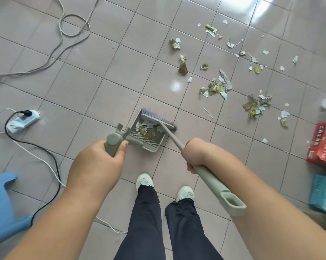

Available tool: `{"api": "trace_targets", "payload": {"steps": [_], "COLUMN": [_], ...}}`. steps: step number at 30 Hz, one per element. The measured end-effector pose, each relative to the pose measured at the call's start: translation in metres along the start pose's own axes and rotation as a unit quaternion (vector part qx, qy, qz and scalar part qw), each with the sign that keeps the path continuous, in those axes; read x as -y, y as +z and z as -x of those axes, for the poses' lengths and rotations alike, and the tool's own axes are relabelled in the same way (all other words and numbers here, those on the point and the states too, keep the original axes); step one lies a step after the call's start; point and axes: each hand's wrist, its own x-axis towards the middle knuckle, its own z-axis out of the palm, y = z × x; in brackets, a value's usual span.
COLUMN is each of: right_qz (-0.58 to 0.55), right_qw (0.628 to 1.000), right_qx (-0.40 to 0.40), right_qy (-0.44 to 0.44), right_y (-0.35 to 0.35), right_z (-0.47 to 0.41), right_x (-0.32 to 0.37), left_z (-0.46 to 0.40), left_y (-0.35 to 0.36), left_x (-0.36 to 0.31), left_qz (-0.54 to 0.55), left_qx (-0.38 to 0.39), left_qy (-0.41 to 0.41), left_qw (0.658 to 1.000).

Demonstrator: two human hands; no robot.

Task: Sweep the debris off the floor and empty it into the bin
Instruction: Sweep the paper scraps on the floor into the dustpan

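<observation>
My left hand point(100, 162) grips the top of the grey-green dustpan handle point(112, 142). The dustpan point(149, 143) rests on the tiled floor just ahead of my feet and holds paper scraps and green wrappers. My right hand point(196, 155) is closed round the grey-green broom handle point(214, 182). The broom head point(156, 120) lies across the dustpan's mouth, bristles against the scraps. Scattered debris point(216, 87) of torn paper, foil wrappers and thin sticks covers the floor to the upper right.
A white power strip point(23, 121) with a black cable lies at the left, and grey cords point(64, 25) loop at the upper left. A blue stool point(3, 207) stands at the lower left. Red point(323, 145) and blue point(325, 194) packages sit along the right edge.
</observation>
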Motion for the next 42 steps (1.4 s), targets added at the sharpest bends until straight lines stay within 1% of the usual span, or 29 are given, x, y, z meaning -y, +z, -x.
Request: {"api": "trace_targets", "payload": {"steps": [4,7,10,14,19,22,25,30,33,36,39,42], "right_qz": [-0.049,-0.053,-0.061,-0.099,-0.108,-0.115,-0.142,-0.163,-0.166,-0.162,-0.150,-0.164], "right_qw": [0.999,0.999,0.998,0.995,0.994,0.992,0.989,0.984,0.980,0.977,0.980,0.980], "right_qx": [0.001,-0.001,-0.009,-0.006,-0.004,-0.028,-0.032,-0.053,-0.077,-0.117,-0.113,-0.107], "right_qy": [-0.002,0.003,0.000,0.026,0.002,-0.040,-0.036,-0.058,-0.074,-0.071,-0.069,-0.040], "right_y": [-0.014,-0.032,-0.047,-0.072,-0.121,-0.155,-0.194,-0.253,-0.279,-0.296,-0.301,-0.295], "right_z": [0.018,0.025,0.027,0.018,-0.002,-0.013,-0.017,-0.016,-0.024,-0.044,-0.068,-0.084], "right_x": [-0.007,-0.002,0.006,0.015,0.034,0.046,0.053,0.074,0.091,0.113,0.142,0.158], "left_z": [-0.008,-0.017,-0.031,-0.057,-0.099,-0.128,-0.155,-0.199,-0.216,-0.234,-0.249,-0.255], "left_y": [-0.008,-0.015,-0.021,-0.021,-0.011,-0.004,0.000,-0.003,-0.007,-0.013,-0.017,-0.017], "left_x": [-0.007,-0.018,-0.035,-0.065,-0.120,-0.154,-0.189,-0.229,-0.242,-0.249,-0.253,-0.261], "left_qz": [0.016,0.016,0.020,0.007,-0.020,-0.042,-0.064,-0.090,-0.100,-0.096,-0.089,-0.092], "left_qx": [0.006,0.020,0.029,0.025,0.009,0.004,0.008,0.009,0.013,0.015,0.022,0.034], "left_qy": [0.019,0.034,0.050,0.075,0.104,0.110,0.114,0.116,0.114,0.103,0.095,0.110], "left_qw": [1.000,0.999,0.998,0.997,0.994,0.993,0.991,0.989,0.988,0.990,0.991,0.989]}}
